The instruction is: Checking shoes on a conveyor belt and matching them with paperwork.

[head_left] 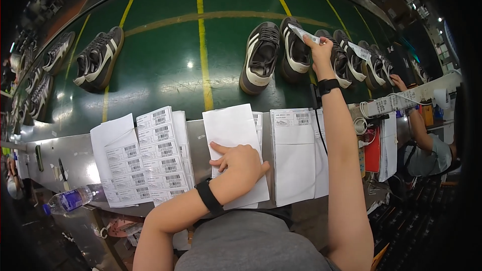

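My right hand (322,56) reaches out over the green belt and pinches a printed paper slip (304,34). The slip hangs over the opening of a dark sneaker with white stripes (295,52). Just left of that shoe stands a matching sneaker (260,57), its toe pointing away from me. Close to my body, my left hand (240,168) rests on a blank white sheet (230,123), fingers spread and partly bent. Printed labels (257,120) peek out beneath the sheet's right edge.
Label sheets (161,153) lie on the metal ledge (70,153) to the left, and more paper (293,170) to the right. A water bottle (70,200) lies at the left. Sneakers (100,57) stand along the belt (165,55). A power strip (391,103) and a co-worker's arm (419,130) are at right.
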Demonstrator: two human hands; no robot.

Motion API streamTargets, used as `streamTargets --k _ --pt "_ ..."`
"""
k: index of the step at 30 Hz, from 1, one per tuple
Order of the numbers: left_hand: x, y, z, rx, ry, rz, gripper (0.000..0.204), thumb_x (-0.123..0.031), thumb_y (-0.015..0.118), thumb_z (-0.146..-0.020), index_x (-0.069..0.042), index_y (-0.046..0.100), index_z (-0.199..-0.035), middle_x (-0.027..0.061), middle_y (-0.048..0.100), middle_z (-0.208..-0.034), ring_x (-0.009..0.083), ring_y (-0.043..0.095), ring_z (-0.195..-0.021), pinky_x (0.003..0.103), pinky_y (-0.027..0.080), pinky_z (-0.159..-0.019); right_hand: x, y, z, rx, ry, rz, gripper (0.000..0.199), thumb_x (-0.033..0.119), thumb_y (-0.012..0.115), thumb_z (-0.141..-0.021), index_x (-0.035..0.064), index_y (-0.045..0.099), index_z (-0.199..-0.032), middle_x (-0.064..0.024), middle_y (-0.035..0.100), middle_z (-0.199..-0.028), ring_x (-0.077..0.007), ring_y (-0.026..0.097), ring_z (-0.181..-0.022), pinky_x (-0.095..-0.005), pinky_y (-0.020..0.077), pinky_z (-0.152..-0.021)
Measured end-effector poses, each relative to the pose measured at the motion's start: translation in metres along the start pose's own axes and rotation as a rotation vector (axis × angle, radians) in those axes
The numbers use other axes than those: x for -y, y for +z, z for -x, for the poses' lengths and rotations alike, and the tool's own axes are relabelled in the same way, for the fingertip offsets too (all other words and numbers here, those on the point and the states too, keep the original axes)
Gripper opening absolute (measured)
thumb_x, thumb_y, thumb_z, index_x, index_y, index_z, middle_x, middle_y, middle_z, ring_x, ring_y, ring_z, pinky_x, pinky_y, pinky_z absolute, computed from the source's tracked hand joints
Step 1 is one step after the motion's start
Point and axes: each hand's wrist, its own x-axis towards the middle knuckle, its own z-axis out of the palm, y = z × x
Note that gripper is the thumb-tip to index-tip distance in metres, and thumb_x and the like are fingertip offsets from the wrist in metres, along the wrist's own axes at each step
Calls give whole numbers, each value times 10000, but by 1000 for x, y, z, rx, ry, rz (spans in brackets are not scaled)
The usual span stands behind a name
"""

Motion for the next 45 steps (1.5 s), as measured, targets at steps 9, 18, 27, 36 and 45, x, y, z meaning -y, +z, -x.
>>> streamTargets --k 9,18,27,36,45 --pt "110 -4 89 -145 43 1345 299 -127 629 -867 89 638 -1074 178 698 -840 161 663 -736 255 505 -747 48 -53 82 102 -234 399 709 344 797 -793 20 432 -1306 -155 530 -1212 -229 540 -1060 -332 460 -864" --pt "143 1 137 -164 134 1666 278 -111 598 -936 87 648 -1124 80 693 -933 103 616 -832 248 498 -744 117 -73 292 997 379 -98 590 175 720 -873 1 429 -1356 -122 607 -1145 -135 598 -945 -263 504 -752" --pt "178 8 55 -604 139 677 429 -189 715 -827 35 627 -1182 220 688 -1057 324 683 -968 368 533 -818 106 -60 311 1067 46 891 403 270 746 -827 -19 557 -1034 -117 620 -831 -237 634 -674 -334 509 -614" --pt "438 -36 -33 -582 -797 157 720 -348 851 -637 -148 587 -1276 320 376 -1432 513 146 -1408 785 248 -971 126 -41 281 867 -311 972 477 257 761 -781 -7 569 -1129 -161 584 -1007 -334 612 -919 -403 520 -749" --pt "374 -115 -90 -578 -514 695 694 -516 775 -586 -24 719 -1072 192 689 -1110 375 592 -1115 470 197 -1096 116 -20 276 831 -375 888 545 142 780 -745 -8 540 -1211 -257 373 -1385 -439 465 -1197 -455 468 -930"
